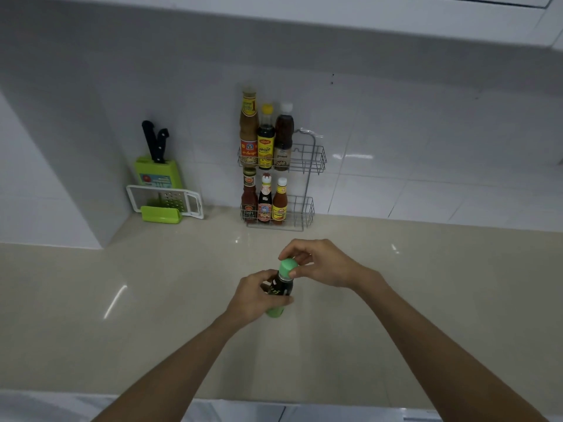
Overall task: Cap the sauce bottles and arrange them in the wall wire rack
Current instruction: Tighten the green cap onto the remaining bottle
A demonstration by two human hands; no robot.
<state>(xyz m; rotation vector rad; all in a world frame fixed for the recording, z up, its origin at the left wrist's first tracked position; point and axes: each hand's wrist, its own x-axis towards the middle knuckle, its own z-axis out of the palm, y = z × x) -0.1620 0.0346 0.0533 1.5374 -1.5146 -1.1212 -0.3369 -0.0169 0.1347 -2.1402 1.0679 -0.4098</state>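
Both tiers of the wall wire rack (304, 166) hold three bottles each at the left; the right part of each tier is free. The counter (152, 300) lies bare between hands and rack. A knife block (158, 172) and grater (166, 201) stand well left.

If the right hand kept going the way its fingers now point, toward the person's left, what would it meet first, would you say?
The right hand is already touching the green cap on the dark bottle that the left hand holds, so the cap comes first.
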